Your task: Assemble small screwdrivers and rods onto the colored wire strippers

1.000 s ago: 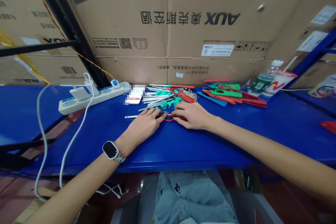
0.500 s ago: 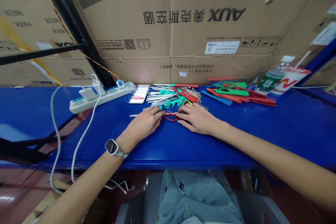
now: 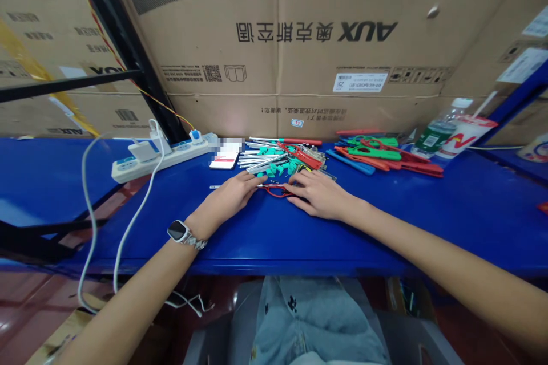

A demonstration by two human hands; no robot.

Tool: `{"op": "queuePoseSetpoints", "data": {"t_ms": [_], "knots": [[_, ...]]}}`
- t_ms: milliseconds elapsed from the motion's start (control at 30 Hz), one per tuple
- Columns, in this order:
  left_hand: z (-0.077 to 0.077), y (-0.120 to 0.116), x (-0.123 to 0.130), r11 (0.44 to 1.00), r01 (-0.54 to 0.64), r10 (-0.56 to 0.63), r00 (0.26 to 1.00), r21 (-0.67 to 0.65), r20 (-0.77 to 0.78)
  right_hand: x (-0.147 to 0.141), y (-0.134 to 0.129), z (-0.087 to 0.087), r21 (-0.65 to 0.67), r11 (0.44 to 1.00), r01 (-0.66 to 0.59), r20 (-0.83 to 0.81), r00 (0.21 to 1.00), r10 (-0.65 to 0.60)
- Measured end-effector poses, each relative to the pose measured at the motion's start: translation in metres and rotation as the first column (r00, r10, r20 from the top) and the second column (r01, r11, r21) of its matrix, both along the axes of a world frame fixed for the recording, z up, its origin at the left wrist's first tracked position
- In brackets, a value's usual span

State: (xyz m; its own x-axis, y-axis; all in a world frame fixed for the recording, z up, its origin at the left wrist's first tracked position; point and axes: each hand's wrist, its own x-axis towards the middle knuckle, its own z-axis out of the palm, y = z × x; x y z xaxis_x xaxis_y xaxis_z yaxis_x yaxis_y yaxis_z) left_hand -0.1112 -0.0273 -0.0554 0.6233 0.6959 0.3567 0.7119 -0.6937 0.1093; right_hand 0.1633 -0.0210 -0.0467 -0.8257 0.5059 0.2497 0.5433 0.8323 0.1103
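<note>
A thin silvery rod lies on the blue table, its left end showing past my left hand. The fingers of that hand are closed on the rod near its right part. My right hand has its fingertips on a red looped piece between the two hands; which part it grips is too small to tell. Just behind the hands lies a pile of silvery rods and small green pieces, with a red tool-like part on top.
A phone and a white power strip with cables are at the left. Red, green and blue plastic pieces lie at the right, before a bottle and a cup. A large cardboard box stands behind.
My left hand has shifted slightly left, away from the red looped piece, and more of that piece shows. The right hand has barely moved. The view has shifted a little.
</note>
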Motion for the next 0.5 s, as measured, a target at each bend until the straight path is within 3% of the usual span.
{"op": "queuePoseSetpoints", "data": {"t_ms": [200,500], "knots": [[-0.008,0.0085,-0.0085,0.996,0.084,-0.082,0.994,-0.016,0.075,0.0012,0.0012,-0.0012,-0.002,1.0,-0.013,-0.015,1.0,0.012],[-0.0091,0.0068,-0.0016,0.998,0.055,-0.054,0.997,-0.016,0.063,-0.001,-0.0009,-0.0003,-0.03,0.999,-0.03,-0.046,0.999,0.028]]}}
